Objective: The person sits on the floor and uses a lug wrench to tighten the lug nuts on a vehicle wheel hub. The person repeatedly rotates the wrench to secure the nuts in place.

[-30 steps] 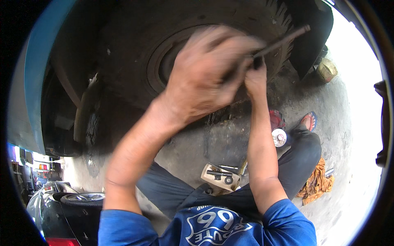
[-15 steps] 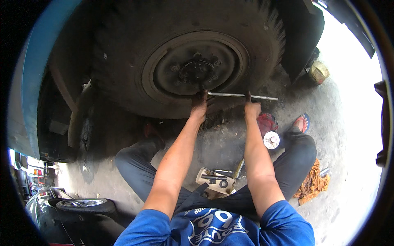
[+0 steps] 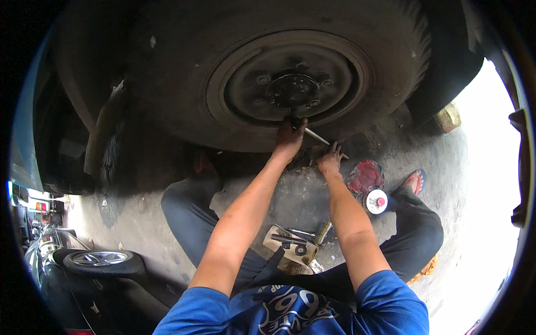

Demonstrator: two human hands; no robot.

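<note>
Wheel wrench (image 3: 312,132): its socket end sits on a lug nut low on the dark steel wheel (image 3: 290,89) of the mounted tyre (image 3: 167,84), and the bright bar slants down to the right. The left hand (image 3: 289,139) is closed round the bar near the hub; the right hand (image 3: 330,162) is curled over the outer end. The step looks like turning a lug nut. The next move calls for steady leverage on the bar, keeping the socket square on the nut.

Both bare forearms stretch forward, nearly straight. The left hand (image 3: 288,139) reaches farther, fingers curled shut; the right hand (image 3: 330,161) sits just behind, also clenched.
</note>
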